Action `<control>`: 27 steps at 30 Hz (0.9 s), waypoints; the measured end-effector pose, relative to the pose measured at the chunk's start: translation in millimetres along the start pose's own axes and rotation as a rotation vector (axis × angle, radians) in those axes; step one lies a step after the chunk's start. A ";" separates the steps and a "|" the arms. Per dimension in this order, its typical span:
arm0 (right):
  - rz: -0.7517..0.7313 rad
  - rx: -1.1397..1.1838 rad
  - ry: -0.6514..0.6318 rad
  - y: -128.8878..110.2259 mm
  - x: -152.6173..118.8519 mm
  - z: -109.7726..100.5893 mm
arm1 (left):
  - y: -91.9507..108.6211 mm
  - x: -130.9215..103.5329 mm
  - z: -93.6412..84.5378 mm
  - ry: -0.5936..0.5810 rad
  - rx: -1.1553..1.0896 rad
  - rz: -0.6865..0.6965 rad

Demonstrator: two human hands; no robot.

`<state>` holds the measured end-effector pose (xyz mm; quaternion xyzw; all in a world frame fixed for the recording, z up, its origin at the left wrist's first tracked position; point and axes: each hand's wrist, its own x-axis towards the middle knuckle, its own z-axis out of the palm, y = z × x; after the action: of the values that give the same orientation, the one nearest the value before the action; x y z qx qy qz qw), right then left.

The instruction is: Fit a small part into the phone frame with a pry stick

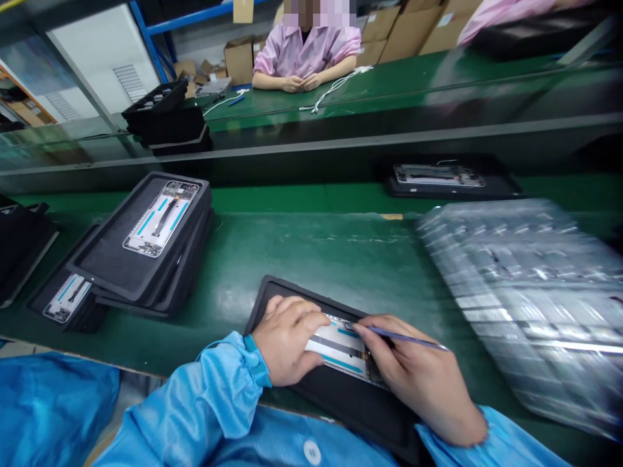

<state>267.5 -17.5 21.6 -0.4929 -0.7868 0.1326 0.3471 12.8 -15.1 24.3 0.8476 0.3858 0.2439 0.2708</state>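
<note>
A black foam tray [335, 402] lies at the table's front edge with an open phone frame [341, 353] in it, silvery white with blue strips and a dark ribbon. My left hand [291, 340] rests over the frame's left end, fingers bent around its edges. In my right hand [413, 370] is a thin purple tool [406, 336], pinched between thumb and forefinger and slanting back to the right. The fingertips of that hand are at the frame's right part, where they hide some of it.
Stacked black trays [107, 259] with phone frames stand on the left. A clear plastic tray [535, 292] lies at the right. Behind it is another black tray [503, 187]. Across the barrier sits a person in pink [306, 55], near white cables [324, 97].
</note>
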 end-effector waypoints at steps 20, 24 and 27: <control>0.014 -0.054 0.038 -0.7 -2.5 4.5 | -0.4 0.6 -0.6 -0.002 0.023 -0.006; 0.087 -0.048 0.014 -0.2 -1.5 1.7 | 0.2 1.7 1.6 0.003 0.016 0.008; 0.088 -0.031 0.058 -8.2 -3.3 -11.3 | 0.9 -1.2 2.1 0.076 0.023 0.028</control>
<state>270.5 -25.8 32.9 -0.5361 -0.7559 0.1214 0.3557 13.9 -17.1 23.0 0.8461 0.3866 0.2752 0.2426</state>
